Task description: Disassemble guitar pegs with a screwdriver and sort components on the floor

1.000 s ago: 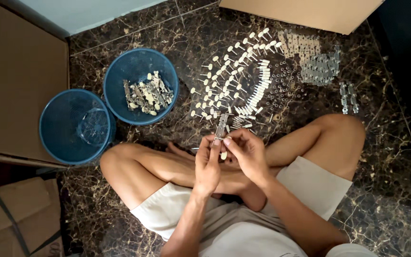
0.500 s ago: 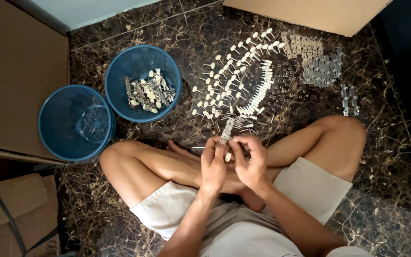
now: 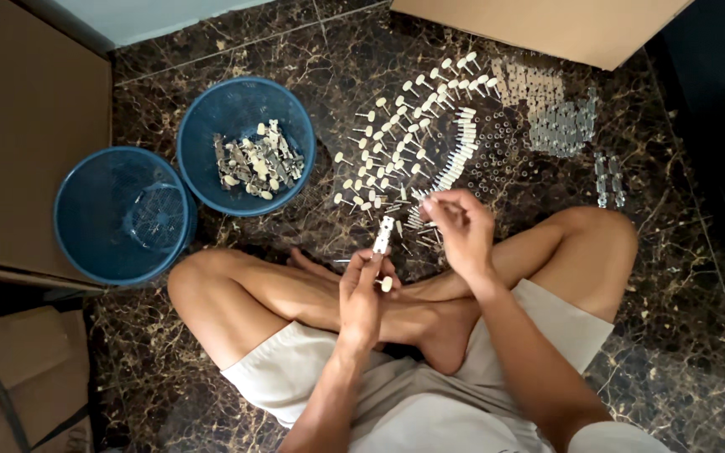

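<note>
Hands at work over crossed legs on the marble floor: we see the left hand pinched shut on a small white strip, held upright beside the spread of small pins. It looks light, stiff and fiddly, best gripped at its lower end. The right hand hovers beside the strip, fingertips together on something too small to tell.

You are sitting cross-legged on a dark marble-patterned tile floor, likely a room at home used for piecework; cardboard boxes line the left and top edges; two blue mesh baskets stand at left; small white-capped parts lie in rows at upper centre.
</note>
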